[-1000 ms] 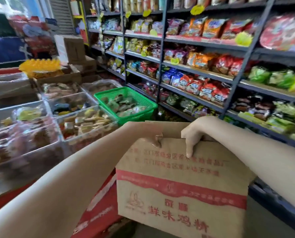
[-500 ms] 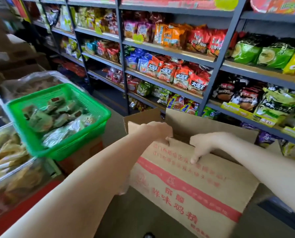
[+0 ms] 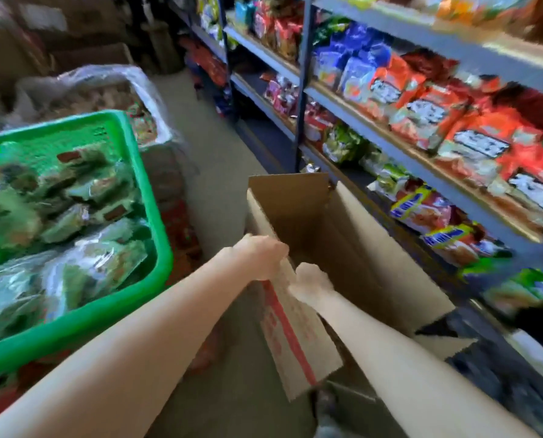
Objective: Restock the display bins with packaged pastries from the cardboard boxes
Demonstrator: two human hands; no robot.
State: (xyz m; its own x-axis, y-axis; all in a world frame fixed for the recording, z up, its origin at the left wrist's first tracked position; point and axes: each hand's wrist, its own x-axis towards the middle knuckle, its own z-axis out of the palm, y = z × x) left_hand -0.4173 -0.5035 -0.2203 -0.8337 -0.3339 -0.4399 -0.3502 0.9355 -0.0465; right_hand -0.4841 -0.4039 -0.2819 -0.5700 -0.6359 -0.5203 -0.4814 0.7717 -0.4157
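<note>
Beside basket (image 3: 131, 298), left hand (image 3: 260, 256), right hand (image 3: 311, 284) gripping box (image 3: 342, 248) near wall; best lowered level, grip kept firm.

The grey floor (image 3: 214, 184) runs as an aisle between the display bins and the metal shelves (image 3: 371, 102). Snack packets (image 3: 421, 112) lie in rows along the shelf boards, filling them to the front edges.
</note>
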